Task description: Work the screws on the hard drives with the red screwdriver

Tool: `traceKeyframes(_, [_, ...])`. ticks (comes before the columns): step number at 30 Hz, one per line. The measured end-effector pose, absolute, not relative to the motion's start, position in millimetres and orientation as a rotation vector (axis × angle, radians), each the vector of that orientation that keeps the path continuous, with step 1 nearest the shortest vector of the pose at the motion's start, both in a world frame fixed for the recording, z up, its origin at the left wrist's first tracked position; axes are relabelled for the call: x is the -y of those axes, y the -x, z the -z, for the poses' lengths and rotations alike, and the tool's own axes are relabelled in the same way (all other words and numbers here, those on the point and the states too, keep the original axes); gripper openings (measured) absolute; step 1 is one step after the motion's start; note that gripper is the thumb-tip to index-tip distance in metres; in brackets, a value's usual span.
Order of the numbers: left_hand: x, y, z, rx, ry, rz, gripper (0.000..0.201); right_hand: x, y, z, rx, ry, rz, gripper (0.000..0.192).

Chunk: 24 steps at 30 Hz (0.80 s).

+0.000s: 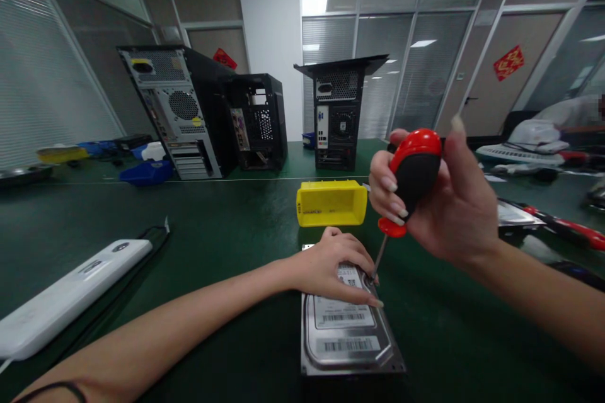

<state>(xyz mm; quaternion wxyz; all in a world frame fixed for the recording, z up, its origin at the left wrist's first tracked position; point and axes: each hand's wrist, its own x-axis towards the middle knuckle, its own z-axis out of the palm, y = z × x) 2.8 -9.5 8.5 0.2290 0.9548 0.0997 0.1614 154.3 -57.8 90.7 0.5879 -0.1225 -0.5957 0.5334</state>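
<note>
A silver hard drive (347, 337) with barcode labels lies flat on the green table (227, 245) in front of me. My left hand (333, 267) rests on its far end, fingers pressed on the top cover. My right hand (439, 195) grips the red and black handle of a screwdriver (410, 176). The thin shaft slants down and its tip meets the drive's far right corner, just beside my left fingertips.
A yellow parts bin (331, 203) stands just behind the drive. Three open computer cases (182, 110) stand at the back, with blue bins (146, 171) to their left. A white power strip (66, 299) lies at left. Another red-handled screwdriver (574, 230) lies at right. A person sits far right.
</note>
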Motion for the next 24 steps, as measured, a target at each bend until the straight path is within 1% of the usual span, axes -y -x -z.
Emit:
traceKeyframes(4, [9,-2,-7,-0.277,-2.631,-0.441,0.024,59,-153,-91,1.405,0.35,-1.203,0.035])
traceKeyframes(8, [8,-1,-5,-0.262,-2.628,-0.459,0.025,56,-153,-93,1.341,0.446,-1.129,0.042])
traceKeyframes(14, [8,-1,-6,-0.293,-2.629,-0.453,0.026,48,-153,-92,1.209,0.534,-1.154,0.044])
traceKeyframes(19, [8,0,-7,-0.269,-2.617,-0.443,0.024,49,-154,-91,1.294,0.557,-1.177,0.038])
traceKeyframes(24, [9,0,-7,-0.302,-2.605,-0.456,0.028,47,-156,-86,1.323,0.614,-1.166,0.038])
